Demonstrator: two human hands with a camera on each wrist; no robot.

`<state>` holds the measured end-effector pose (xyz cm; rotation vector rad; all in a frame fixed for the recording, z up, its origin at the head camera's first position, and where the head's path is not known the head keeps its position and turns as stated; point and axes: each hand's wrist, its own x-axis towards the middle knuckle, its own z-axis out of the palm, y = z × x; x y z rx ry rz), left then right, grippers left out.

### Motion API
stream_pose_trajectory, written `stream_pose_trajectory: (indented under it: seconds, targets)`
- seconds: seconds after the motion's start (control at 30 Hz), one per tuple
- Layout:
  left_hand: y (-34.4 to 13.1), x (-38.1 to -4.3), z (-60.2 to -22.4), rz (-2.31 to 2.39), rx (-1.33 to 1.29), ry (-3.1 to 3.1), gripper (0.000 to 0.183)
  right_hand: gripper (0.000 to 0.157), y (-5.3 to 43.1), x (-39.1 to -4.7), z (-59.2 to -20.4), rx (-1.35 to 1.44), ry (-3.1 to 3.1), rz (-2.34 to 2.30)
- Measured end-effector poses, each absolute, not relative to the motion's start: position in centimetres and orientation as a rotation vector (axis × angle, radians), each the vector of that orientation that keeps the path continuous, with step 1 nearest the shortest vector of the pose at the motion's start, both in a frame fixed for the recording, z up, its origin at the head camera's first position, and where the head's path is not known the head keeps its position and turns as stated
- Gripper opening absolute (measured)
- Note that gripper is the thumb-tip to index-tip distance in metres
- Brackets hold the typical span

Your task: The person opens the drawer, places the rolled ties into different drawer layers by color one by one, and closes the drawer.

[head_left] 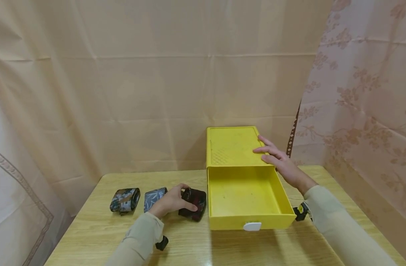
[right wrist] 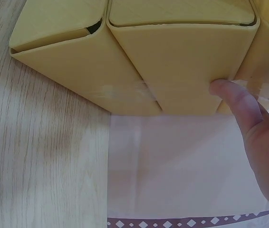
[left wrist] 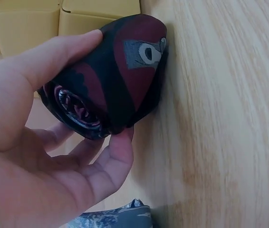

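My left hand (head_left: 176,199) holds a rolled-up maroon and black cloth (left wrist: 125,71) between thumb and fingers, close over the table just left of the yellow drawer box. A grey-white print shows on its side and the spiral of the roll at its end. My right hand (head_left: 283,162) rests with spread fingers on the right top edge of the yellow drawer box (head_left: 233,144); in the right wrist view its thumb (right wrist: 236,97) lies against the side wall. The top drawer (head_left: 246,222), with a white handle (head_left: 252,226), stands pulled out, its floor bare.
A rolled blue-grey leaf-patterned cloth (head_left: 152,197) lies left of the held roll, partly behind my left hand. Farther left sits a rolled camouflage-patterned cloth (head_left: 124,200). The wooden table (head_left: 189,247) ends at curtains (head_left: 149,92) behind and at the right.
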<state>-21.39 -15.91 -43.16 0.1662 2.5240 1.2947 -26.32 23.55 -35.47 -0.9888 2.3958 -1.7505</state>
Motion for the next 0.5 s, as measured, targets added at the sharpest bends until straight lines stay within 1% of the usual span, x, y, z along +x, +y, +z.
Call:
stream_pose_trajectory:
  seconds: [0.27,0.5]
  targets:
    - [-15.9,-21.1,-42.8,1.326,0.202,2.483,0.091,0.032,23.2,-24.8,-34.0,-0.941,2.434,-1.710]
    - [-16.5,-21.3,-42.1,1.435,0.189,2.345,0.091,0.032,23.0,-25.0,-33.9,-0.986,2.385,-1.743]
